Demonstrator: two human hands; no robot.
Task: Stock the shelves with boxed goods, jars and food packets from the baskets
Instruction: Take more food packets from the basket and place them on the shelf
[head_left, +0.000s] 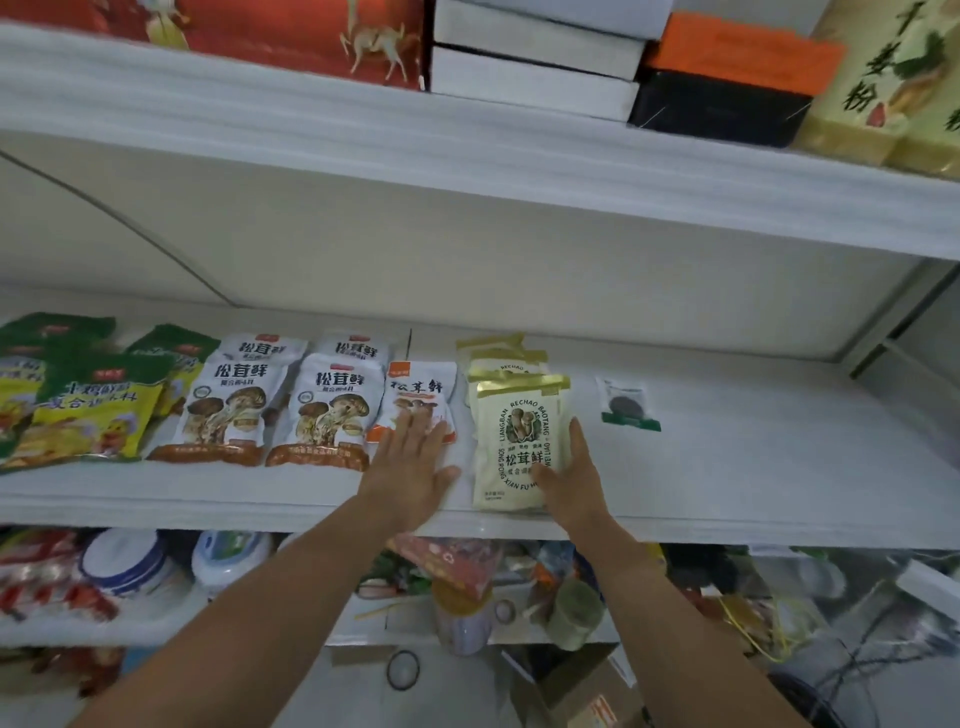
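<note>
In the head view, the middle shelf (727, 467) is already carrying rows of food packets. The right hand (571, 467), fingers straight, is pressing on the cream packet (514, 431) at the front of its pile. The left hand (410, 462), fingers spread, is touching the orange-white packet (421, 395). Blurred jars (462, 618) below seem not yet stocked.
</note>
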